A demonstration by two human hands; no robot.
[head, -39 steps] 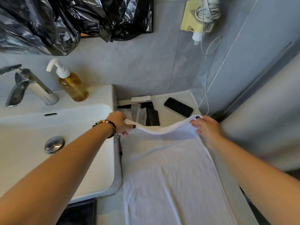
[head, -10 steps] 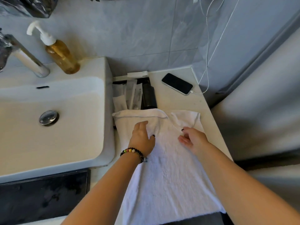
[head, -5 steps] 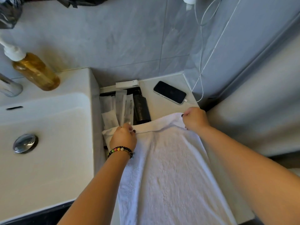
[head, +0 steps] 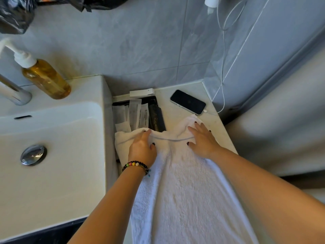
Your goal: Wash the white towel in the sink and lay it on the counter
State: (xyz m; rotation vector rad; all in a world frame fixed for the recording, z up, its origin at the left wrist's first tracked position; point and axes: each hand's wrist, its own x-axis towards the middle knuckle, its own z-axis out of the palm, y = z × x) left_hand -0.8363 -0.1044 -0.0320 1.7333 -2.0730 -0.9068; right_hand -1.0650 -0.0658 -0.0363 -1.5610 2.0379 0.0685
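The white towel (head: 186, 194) lies spread lengthwise on the pale counter (head: 177, 113) to the right of the white sink (head: 52, 173). Its far edge is bunched a little, with a fold near the middle. My left hand (head: 142, 148), with a bead bracelet at the wrist, rests flat on the towel's far left part, fingers straight. Over on the far right corner lies my right hand (head: 202, 140), palm down with the fingers spread. Neither hand grips the cloth.
A black phone (head: 187, 101) on a white charging cable lies at the counter's back right. Black and white packets (head: 139, 113) fill a slot just past the towel's edge. An amber soap pump bottle (head: 45, 78) and a chrome tap (head: 14, 92) stand on the sink's rim. A grey wall closes the right side.
Half a second ago both hands pinched the towel's far edge and held it up. Now the edge lies on the counter and both hands have flattened onto it.
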